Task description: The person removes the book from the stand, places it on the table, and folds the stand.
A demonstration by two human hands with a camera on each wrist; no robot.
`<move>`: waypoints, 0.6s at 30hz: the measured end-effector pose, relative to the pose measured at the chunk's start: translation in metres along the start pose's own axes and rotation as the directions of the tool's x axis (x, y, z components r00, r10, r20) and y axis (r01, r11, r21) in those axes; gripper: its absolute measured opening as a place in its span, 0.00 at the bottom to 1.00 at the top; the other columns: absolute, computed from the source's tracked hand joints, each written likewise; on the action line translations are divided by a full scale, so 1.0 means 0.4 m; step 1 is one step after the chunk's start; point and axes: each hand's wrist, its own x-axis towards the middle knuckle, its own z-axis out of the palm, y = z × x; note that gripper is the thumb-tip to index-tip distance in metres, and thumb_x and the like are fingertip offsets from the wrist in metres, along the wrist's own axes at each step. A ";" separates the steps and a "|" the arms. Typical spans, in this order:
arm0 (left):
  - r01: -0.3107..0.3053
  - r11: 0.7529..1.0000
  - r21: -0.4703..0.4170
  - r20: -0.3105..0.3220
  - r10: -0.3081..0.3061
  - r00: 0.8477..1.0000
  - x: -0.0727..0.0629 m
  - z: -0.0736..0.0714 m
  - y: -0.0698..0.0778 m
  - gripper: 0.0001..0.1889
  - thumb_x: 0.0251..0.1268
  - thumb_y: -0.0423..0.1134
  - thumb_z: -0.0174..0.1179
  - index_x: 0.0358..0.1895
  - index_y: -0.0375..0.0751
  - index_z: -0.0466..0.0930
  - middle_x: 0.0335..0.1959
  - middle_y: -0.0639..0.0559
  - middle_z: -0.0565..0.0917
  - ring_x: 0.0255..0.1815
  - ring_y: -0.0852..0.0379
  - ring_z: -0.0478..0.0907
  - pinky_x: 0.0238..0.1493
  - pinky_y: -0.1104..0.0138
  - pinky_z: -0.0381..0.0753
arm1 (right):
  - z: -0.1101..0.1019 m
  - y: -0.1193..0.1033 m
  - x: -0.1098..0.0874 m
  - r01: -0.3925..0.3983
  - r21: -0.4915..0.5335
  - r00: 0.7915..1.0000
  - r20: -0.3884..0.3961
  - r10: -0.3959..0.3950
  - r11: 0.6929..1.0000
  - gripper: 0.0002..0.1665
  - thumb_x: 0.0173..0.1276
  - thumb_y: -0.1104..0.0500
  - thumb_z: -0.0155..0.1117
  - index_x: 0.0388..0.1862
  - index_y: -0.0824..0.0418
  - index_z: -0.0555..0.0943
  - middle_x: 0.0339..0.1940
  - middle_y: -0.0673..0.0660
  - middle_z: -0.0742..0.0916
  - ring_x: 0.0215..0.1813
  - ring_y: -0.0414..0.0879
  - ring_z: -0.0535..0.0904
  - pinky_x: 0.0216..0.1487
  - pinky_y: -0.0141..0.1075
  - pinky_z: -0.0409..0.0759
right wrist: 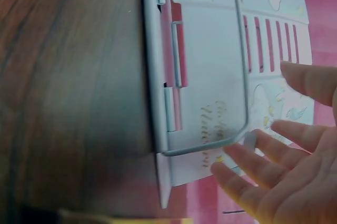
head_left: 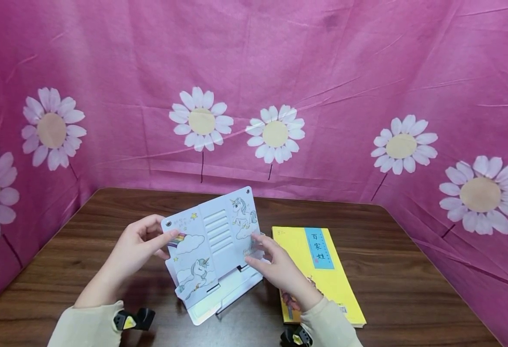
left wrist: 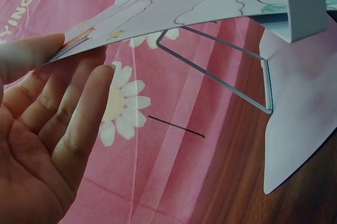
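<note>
A white metal book stand (head_left: 232, 270) with unicorn drawings, clouds and a slotted middle stands tilted on the table. Its upper left edge is pinched by my left hand (head_left: 138, 246), thumb on the front face and fingers behind. In the left wrist view, a wire support leg (left wrist: 210, 79) props the panel from behind onto the base plate (left wrist: 295, 103). My right hand (head_left: 280, 262) is at the stand's right edge with fingers spread and loosely bent. The right wrist view shows its fingertips close to a wire bar (right wrist: 246, 76) across the panel; whether they touch is unclear.
A yellow book (head_left: 340, 294) with a blue title label lies flat on the dark wooden table (head_left: 392, 270), right of the stand and partly under my right forearm. Behind the table hangs a pink cloth (head_left: 323, 58) with white daisies.
</note>
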 end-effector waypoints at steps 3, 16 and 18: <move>0.006 1.000 0.008 -0.009 -0.006 1.000 -0.001 0.001 0.001 0.11 0.68 0.34 0.63 0.44 0.28 0.78 0.30 0.61 0.88 0.27 0.61 0.84 0.27 0.59 0.86 | 0.001 -0.009 -0.005 0.027 -0.070 1.000 0.010 -0.027 0.997 0.29 0.69 0.53 0.66 0.65 0.63 0.76 0.67 0.62 0.78 0.67 0.59 0.74 0.67 0.57 0.72; 0.056 0.997 0.060 -0.057 -0.052 0.997 0.002 0.002 0.006 0.13 0.68 0.38 0.63 0.44 0.29 0.79 0.29 0.55 0.87 0.27 0.61 0.83 0.27 0.58 0.87 | 0.006 -0.007 -0.012 0.054 -0.173 0.983 0.180 -0.023 0.983 0.07 0.65 0.55 0.70 0.35 0.57 0.90 0.35 0.48 0.86 0.39 0.37 0.74 0.40 0.29 0.73; 0.052 0.997 0.061 -0.057 -0.048 0.997 0.003 0.003 0.006 0.13 0.68 0.38 0.63 0.44 0.30 0.78 0.30 0.56 0.88 0.27 0.61 0.84 0.27 0.58 0.87 | 0.003 -0.006 -0.013 0.066 -0.170 0.978 0.204 -0.030 0.983 0.06 0.65 0.56 0.71 0.33 0.57 0.90 0.33 0.47 0.85 0.39 0.37 0.74 0.39 0.29 0.73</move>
